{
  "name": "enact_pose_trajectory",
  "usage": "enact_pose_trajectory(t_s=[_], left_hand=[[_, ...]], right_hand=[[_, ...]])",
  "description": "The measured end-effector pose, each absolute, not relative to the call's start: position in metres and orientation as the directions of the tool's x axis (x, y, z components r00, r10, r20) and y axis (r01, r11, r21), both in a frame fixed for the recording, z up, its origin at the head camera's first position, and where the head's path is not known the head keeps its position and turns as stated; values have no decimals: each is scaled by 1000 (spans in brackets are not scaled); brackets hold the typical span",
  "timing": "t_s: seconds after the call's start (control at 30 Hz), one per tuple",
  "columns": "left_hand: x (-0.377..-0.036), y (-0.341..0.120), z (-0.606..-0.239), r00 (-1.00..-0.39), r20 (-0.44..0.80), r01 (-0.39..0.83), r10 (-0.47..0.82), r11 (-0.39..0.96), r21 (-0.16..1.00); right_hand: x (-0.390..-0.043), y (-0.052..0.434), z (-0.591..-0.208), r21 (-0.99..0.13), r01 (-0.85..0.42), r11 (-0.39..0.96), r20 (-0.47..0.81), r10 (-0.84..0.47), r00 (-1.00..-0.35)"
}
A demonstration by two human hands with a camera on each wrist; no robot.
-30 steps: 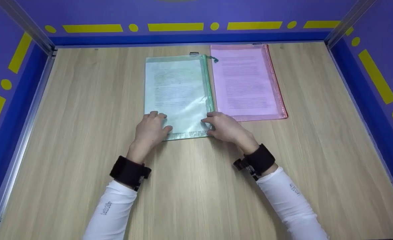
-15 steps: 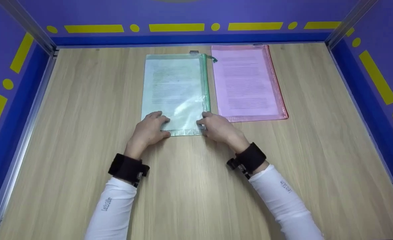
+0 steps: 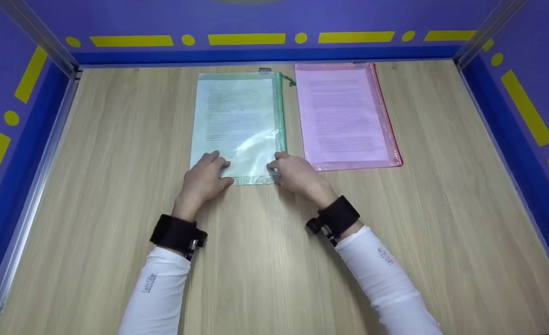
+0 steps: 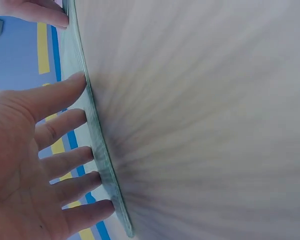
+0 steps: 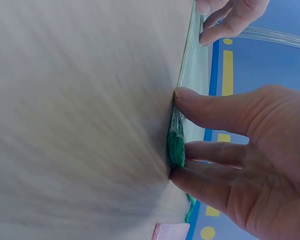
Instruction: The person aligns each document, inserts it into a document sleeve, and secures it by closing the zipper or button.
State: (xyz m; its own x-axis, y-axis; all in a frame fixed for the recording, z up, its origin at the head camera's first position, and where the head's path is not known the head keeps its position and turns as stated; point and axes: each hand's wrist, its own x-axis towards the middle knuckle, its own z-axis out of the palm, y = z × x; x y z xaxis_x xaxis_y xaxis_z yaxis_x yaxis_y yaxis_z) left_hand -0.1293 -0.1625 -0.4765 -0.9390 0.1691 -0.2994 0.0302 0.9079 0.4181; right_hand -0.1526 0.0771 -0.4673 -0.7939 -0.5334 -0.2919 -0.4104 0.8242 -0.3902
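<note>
Though printed, green pouch's (image 3: 237,121) sheet seems unreadable.

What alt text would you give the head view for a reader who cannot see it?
Two hands press flat on the near end of a green zip pouch holding printed paper, left hand at its left corner, right hand at its right. A pink zip pouch lies beside it on the wooden table.
</note>
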Motion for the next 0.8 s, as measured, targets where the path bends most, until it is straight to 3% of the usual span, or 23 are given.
enact_pose_trajectory(t_s=[0.33, 0.8], left_hand=[[-130, -164, -476, -954, -279, 1, 109, 933, 360], [-134, -173, -477, -956, -288, -61, 55, 923, 379]], right_hand=[[-157, 69, -469, -349, -474, 808, -260, -569, -780], [-161, 57, -473, -308, -521, 796, -229, -593, -772]])
